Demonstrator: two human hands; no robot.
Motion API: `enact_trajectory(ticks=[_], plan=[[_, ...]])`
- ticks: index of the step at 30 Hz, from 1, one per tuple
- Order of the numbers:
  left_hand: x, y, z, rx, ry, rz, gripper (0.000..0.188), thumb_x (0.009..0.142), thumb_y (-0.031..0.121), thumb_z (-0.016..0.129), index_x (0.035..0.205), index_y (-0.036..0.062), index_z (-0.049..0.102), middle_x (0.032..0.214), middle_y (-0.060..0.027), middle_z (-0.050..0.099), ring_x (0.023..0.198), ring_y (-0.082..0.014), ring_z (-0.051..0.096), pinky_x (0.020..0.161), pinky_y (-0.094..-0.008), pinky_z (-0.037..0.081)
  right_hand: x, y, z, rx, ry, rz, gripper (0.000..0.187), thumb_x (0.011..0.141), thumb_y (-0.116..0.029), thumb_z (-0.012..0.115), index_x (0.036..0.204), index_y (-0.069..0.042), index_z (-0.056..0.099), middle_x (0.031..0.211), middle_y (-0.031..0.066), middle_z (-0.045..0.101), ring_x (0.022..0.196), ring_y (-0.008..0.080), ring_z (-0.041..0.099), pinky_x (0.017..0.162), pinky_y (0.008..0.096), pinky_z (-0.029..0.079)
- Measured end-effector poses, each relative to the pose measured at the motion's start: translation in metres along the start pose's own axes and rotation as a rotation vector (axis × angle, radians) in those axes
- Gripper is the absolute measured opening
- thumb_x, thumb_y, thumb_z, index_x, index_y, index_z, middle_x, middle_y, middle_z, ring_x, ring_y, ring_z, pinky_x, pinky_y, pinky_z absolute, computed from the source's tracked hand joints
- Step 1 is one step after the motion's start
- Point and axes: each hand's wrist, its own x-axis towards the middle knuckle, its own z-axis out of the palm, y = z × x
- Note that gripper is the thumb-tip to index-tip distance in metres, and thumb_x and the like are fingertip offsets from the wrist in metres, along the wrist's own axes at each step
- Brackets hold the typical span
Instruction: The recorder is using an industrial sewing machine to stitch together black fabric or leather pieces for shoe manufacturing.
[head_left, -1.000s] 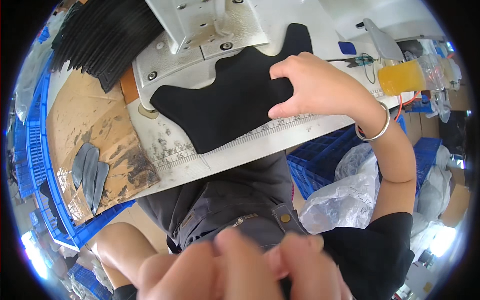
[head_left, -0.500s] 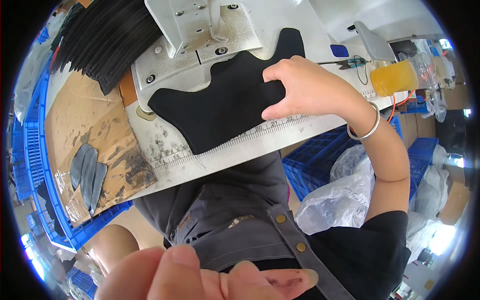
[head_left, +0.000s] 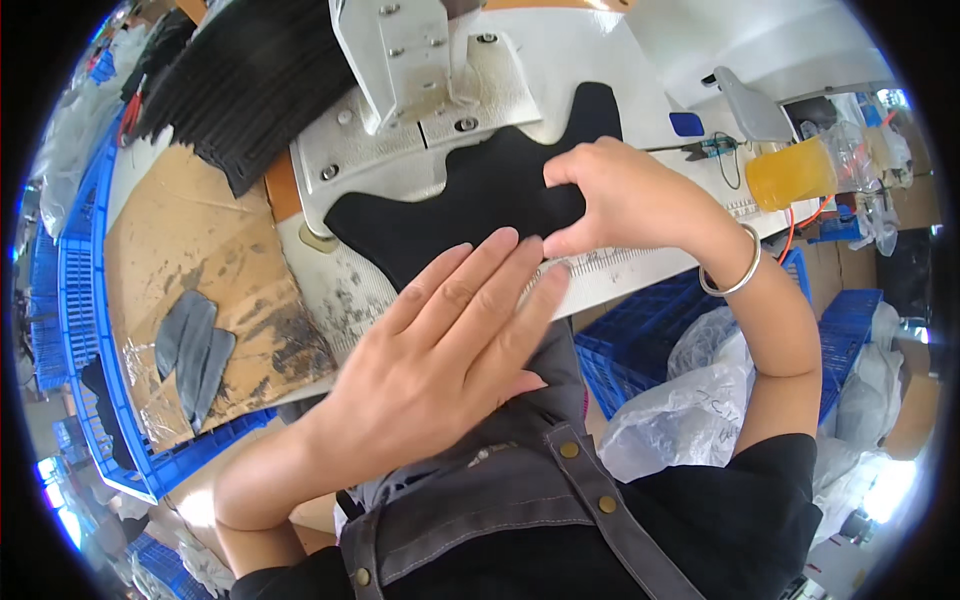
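Note:
A flat black cut piece of fabric [head_left: 470, 205] with a wavy edge lies on the white worktop, against the metal plate of a machine [head_left: 410, 150]. My right hand [head_left: 625, 195], a silver bangle on its wrist, rests on the piece's right part, thumb and forefinger spread apart. My left hand [head_left: 440, 345] reaches over the piece's near edge, fingers stretched out flat, the tips close to the right thumb. It covers the near corner of the piece and part of the ruler scale [head_left: 600, 262] along the table edge. Whether its fingertips touch the fabric, I cannot tell.
A stack of black strips [head_left: 250, 85] stands at the back left. Grey cut pieces [head_left: 195, 350] lie on stained cardboard [head_left: 150, 240] beside a blue crate [head_left: 85, 290]. At the right are a yellow cup [head_left: 790, 175], thread snips [head_left: 710, 147] and a plastic bag [head_left: 680, 410] below.
My left hand has come up from near the body onto the near edge of the fabric, its fingers now straightened. The right hand keeps its place on the piece. The whole view has shifted slightly.

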Motion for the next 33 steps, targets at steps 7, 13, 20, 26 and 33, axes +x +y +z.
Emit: enact_trajectory(ticks=[7, 13, 20, 26, 33], plan=[[-0.009, 0.001, 0.06, 0.017, -0.045, -0.168, 0.083, 0.075, 0.046, 0.068, 0.136, -0.0052, 0.043, 0.147, -0.0185, 0.037, 0.134, -0.033, 0.039, 0.109, -0.0447, 0.032, -0.006, 0.009, 0.01, 0.016, 0.234, -0.125, 0.043, 0.069, -0.034, 0.078, 0.081, 0.004, 0.063, 0.071, 0.0227, 0.061, 0.071, 0.0372, 0.062, 0.065, 0.0421, 0.047], [0.005, 0.002, 0.065, 0.067, 0.034, -0.208, 0.077, 0.078, 0.044, 0.068, 0.134, -0.0032, 0.046, 0.141, -0.0186, 0.043, 0.128, -0.0346, 0.043, 0.106, -0.0467, 0.034, -0.015, 0.025, -0.022, 0.417, -0.141, 0.266, 0.034, 0.083, -0.03, 0.071, 0.078, 0.003, 0.062, 0.061, 0.0106, 0.062, 0.056, 0.0199, 0.064, 0.055, 0.0307, 0.05], [0.01, 0.006, 0.075, 0.166, 0.043, -0.241, 0.072, 0.078, 0.049, 0.065, 0.135, 0.0075, 0.05, 0.133, -0.0171, 0.047, 0.118, -0.0346, 0.046, 0.105, -0.052, 0.033, -0.025, 0.032, -0.016, 0.449, -0.057, 0.204, 0.03, 0.088, -0.024, 0.069, 0.072, -0.002, 0.055, 0.058, 0.0031, 0.06, 0.048, 0.0087, 0.054, 0.045, 0.0235, 0.041], [0.012, 0.01, 0.079, 0.166, 0.011, -0.22, 0.08, 0.078, 0.05, 0.065, 0.136, -0.0018, 0.045, 0.145, -0.0191, 0.039, 0.129, -0.0368, 0.041, 0.107, -0.0494, 0.032, -0.031, 0.039, -0.001, 0.345, 0.107, 0.086, 0.026, 0.086, -0.022, 0.07, 0.074, -0.003, 0.055, 0.058, 0.0034, 0.058, 0.051, 0.0118, 0.053, 0.05, 0.0275, 0.041], [0.011, 0.013, 0.084, 0.205, -0.045, -0.265, 0.086, 0.076, 0.051, 0.064, 0.14, -0.0016, 0.04, 0.149, -0.0167, 0.036, 0.137, -0.0345, 0.034, 0.11, -0.0456, 0.029, -0.033, 0.036, 0.007, 0.267, 0.207, 0.047, 0.026, 0.085, -0.021, 0.069, 0.073, -0.005, 0.053, 0.058, 0.006, 0.058, 0.051, 0.0179, 0.055, 0.05, 0.0297, 0.042]])
